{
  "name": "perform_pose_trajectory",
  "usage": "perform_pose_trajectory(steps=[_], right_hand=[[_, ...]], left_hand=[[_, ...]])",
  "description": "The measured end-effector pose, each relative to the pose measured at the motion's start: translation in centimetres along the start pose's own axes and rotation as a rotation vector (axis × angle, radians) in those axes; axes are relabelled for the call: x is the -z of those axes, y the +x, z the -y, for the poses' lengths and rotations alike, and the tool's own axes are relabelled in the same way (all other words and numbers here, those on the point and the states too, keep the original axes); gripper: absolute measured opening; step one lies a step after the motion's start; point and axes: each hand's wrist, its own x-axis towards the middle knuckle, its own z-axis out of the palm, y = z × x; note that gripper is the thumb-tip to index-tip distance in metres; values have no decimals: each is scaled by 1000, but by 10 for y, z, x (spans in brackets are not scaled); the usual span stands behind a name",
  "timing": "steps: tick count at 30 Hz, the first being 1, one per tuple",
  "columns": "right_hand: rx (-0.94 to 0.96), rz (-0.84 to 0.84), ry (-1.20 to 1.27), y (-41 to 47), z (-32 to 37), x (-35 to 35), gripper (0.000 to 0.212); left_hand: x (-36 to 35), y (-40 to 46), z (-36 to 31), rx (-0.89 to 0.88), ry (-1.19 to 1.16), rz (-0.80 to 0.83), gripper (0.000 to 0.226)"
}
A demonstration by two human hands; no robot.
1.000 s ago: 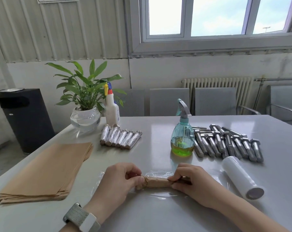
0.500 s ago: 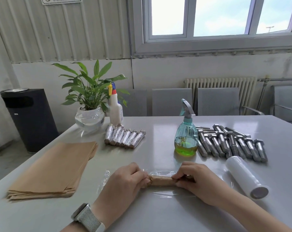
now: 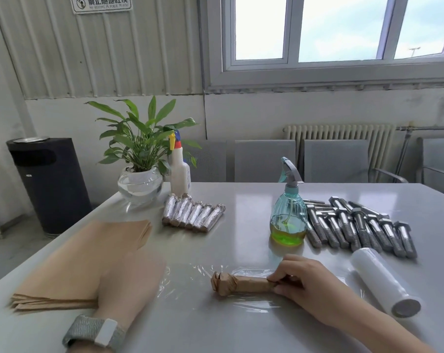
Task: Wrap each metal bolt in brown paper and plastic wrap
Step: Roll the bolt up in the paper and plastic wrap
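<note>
A bolt wrapped in brown paper (image 3: 241,284) lies on a clear sheet of plastic wrap (image 3: 180,278) at the table's front. My right hand (image 3: 299,278) pinches its right end. My left hand (image 3: 131,281) is blurred, off the bolt, over the edge of the brown paper stack (image 3: 83,258); its fingers are too smeared to read. Several bare metal bolts (image 3: 355,225) lie at the right. Several bolts finished in plastic wrap (image 3: 192,215) lie in a row at the back. A roll of plastic wrap (image 3: 384,278) lies at the right front.
A teal spray bottle (image 3: 288,212) with green liquid stands between the hands and the bare bolts. A potted plant in a glass bowl (image 3: 140,184) and a white spray bottle (image 3: 180,171) stand at the back left. A black bin (image 3: 50,184) is beyond the table's left edge.
My left hand has let go of the bolt's left end and moved left toward the paper stack. My right hand keeps its hold on the right end. The camera has tilted up.
</note>
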Motion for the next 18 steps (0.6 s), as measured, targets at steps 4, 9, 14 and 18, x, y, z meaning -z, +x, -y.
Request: perform_pose_trajectory(steps=[4,9,14,18], right_hand=[[10,-25,6,0,-3,-3,20],[32,-45,-4,0,-5,-4,21],[24,-52,0,1,-4,-5,17],[13,-44,-7,0,-1,-4,11]], left_hand=[[-3,-1,-3,-26,30,20,36],[-3,-4,-8,-75,-108,-26,25],[8,0,-13,-61,-504,10,23],[32,7,-36,-11,-967,266,23]])
